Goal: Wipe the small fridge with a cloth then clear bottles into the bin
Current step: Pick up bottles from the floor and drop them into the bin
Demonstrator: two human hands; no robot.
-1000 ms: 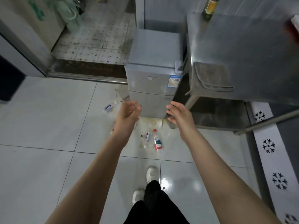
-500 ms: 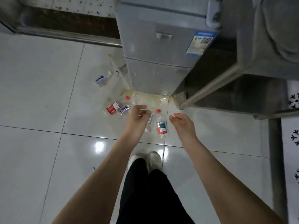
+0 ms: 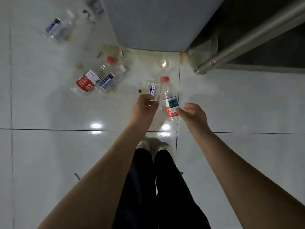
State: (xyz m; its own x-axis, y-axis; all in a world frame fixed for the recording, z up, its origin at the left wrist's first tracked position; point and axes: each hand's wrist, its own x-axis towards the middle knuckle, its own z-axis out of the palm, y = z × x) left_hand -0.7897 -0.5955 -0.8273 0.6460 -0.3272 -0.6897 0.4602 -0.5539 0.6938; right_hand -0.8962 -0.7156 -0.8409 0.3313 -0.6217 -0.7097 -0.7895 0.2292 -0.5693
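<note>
I look straight down at my two bare arms reaching toward the white tiled floor (image 3: 49, 154). My left hand (image 3: 143, 109) hangs with its fingers loosely curled, right at a small clear bottle with a blue-and-white label (image 3: 152, 90); whether it grips the bottle I cannot tell. My right hand (image 3: 192, 116) is spread, fingertips touching the red-and-blue label of a red-capped bottle (image 3: 170, 103) lying on the tile. Two more bottles (image 3: 97, 81) lie side by side to the left, another bottle (image 3: 58, 28) sits farther off near the top left. The grey small fridge (image 3: 148, 22) stands just beyond, with dirty smears on the floor at its base.
</note>
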